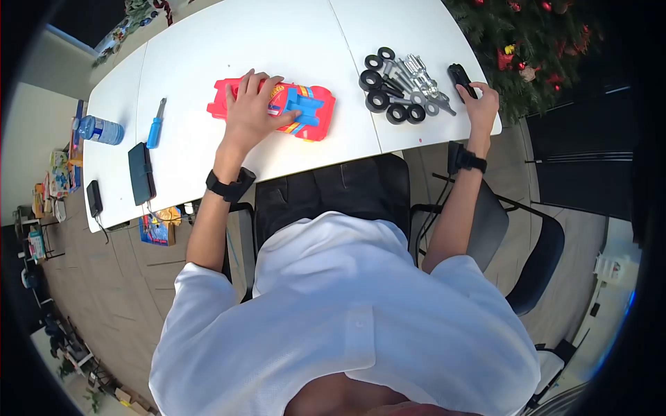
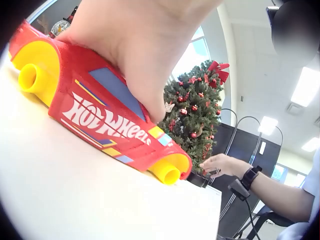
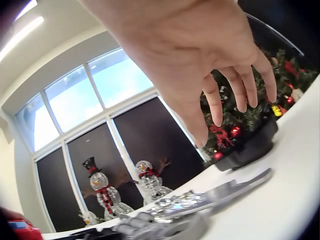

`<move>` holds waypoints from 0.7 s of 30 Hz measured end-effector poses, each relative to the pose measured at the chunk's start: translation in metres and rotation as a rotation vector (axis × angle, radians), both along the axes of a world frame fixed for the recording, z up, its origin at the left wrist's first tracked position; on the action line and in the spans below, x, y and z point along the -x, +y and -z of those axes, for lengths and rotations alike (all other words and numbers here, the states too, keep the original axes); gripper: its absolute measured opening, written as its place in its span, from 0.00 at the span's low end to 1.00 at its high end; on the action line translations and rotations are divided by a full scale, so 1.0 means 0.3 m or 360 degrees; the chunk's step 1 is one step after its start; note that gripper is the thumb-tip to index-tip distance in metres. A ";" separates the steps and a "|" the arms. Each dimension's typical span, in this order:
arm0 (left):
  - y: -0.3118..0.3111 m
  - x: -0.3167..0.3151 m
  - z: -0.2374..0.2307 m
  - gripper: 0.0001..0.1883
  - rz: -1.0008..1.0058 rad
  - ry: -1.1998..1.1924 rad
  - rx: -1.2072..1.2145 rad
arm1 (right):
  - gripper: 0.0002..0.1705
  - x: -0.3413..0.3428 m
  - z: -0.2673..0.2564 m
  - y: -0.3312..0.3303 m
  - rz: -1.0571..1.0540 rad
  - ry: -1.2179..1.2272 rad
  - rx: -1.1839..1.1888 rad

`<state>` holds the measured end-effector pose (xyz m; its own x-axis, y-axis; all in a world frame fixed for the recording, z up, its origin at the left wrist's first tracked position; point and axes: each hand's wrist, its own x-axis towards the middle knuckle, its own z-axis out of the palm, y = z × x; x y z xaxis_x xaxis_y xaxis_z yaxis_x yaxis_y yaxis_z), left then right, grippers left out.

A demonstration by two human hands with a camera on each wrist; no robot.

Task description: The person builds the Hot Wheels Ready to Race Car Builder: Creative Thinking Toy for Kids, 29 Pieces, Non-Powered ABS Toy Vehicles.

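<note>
A red toy car with blue and yellow parts lies on the white table. My left hand holds it from above, fingers over its far side and thumb over the blue part. White Hot Wheels lettering and yellow axle stubs show on its side in the left wrist view. Over on the right, my right hand hangs with loose, parted fingers at a long black object. Fingertips come down just in front of that object in the right wrist view.
Between the hands lie black toy wheels and grey and silver parts. Leftward are a blue-handled screwdriver, a dark phone-like case, a water bottle and a small black device. A Christmas tree stands beyond the right edge.
</note>
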<state>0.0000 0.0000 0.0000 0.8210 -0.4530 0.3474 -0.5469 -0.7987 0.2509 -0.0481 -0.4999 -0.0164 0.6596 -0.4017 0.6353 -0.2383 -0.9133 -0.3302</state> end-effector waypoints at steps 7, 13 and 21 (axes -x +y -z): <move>-0.059 0.036 -0.018 0.54 -0.0369 0.0170 -0.0122 | 0.10 0.074 -0.126 0.303 -0.0593 0.0057 -0.0466; 0.017 0.014 -0.048 0.68 0.0062 0.0634 -0.0052 | 0.13 0.019 -0.052 0.271 -0.0466 0.0327 -0.0358; -0.005 0.046 -0.066 0.61 -0.0029 0.0631 -0.0171 | 0.17 -0.094 -0.137 0.258 -0.0265 0.0510 -0.0239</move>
<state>-0.0138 -0.0014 0.0198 0.8901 -0.4534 -0.0459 -0.4099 -0.8406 0.3540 -0.0198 -0.4223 0.0247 0.8789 -0.3454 0.3289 -0.2036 -0.8953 -0.3962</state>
